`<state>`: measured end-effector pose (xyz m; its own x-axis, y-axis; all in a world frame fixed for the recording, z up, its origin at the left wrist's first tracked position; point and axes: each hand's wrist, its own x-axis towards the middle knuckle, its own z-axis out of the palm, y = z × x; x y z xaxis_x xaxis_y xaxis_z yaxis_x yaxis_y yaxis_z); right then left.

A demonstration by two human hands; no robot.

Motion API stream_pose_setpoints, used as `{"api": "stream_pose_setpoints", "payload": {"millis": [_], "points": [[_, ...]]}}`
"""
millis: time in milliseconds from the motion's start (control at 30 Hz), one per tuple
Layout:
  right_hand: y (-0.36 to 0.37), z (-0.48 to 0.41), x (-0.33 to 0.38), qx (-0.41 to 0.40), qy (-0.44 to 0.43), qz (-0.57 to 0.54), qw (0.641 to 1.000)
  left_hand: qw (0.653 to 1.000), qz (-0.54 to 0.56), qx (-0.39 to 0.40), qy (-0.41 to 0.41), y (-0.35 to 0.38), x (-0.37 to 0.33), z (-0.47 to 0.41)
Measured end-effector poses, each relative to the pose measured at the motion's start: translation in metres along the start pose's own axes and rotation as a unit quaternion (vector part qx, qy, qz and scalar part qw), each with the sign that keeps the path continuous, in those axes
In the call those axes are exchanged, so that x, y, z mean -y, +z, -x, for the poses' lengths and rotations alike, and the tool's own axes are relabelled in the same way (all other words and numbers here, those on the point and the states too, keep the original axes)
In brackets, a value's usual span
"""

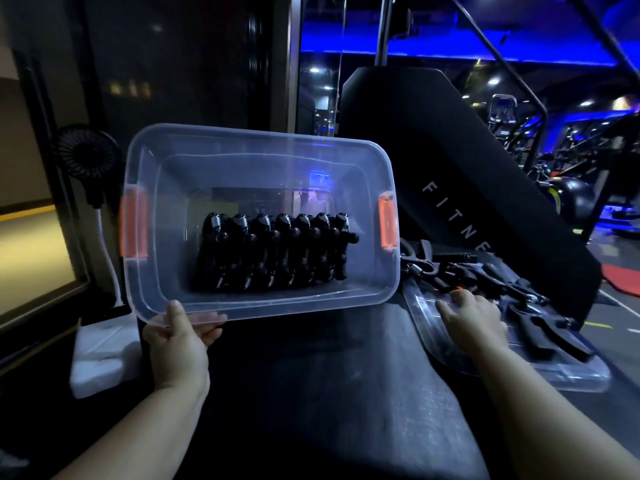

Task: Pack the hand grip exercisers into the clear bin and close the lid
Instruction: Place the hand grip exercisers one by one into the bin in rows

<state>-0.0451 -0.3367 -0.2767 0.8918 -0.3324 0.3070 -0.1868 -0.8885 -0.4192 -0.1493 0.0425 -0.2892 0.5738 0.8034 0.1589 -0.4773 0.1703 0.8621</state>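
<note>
Bin [259,135] at centre frame, tipped toward the viewer, packed exercisers [277,251] in a row on its floor | lid [571,379] at lower right, lying flat under loose exercisers [540,327] | left hand [176,337] pinches the bin's near rim | right hand [474,320], fingers straight, rests on the lid, just beside the loose exercisers and the nearer hand to them.

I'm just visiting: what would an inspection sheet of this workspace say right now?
Surface: dark bench top.
Job's things: clear bin tilted, unlidded, a row of hand grip exercisers inside; loose exercisers lie on the lid at right.
Clutter: white block at left.
Grippers: left hand grips the bin's near rim; right hand rests on the lid.
Cables: white cable under a small black fan.
Surroundings: gym machines, blue lighting.
</note>
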Motion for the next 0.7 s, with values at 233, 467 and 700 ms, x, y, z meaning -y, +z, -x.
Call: {"api": "stream_pose_setpoints", "payload": {"millis": [233, 467, 700], "points": [[0.002, 0.003, 0.002, 0.002, -0.004, 0.029, 1.0, 0.999, 0.012, -0.009, -0.039, 0.004, -0.011, 0.003], [0.002, 0.005, 0.001, -0.016, -0.008, 0.032, 0.999, 0.995, 0.03, -0.042, -0.088, 0.013, 0.001, 0.021], [0.002, 0.005, 0.001, -0.029, -0.006, 0.032, 0.999, 0.983, 0.103, -0.033, -0.146, 0.028, -0.006, 0.038]]}}
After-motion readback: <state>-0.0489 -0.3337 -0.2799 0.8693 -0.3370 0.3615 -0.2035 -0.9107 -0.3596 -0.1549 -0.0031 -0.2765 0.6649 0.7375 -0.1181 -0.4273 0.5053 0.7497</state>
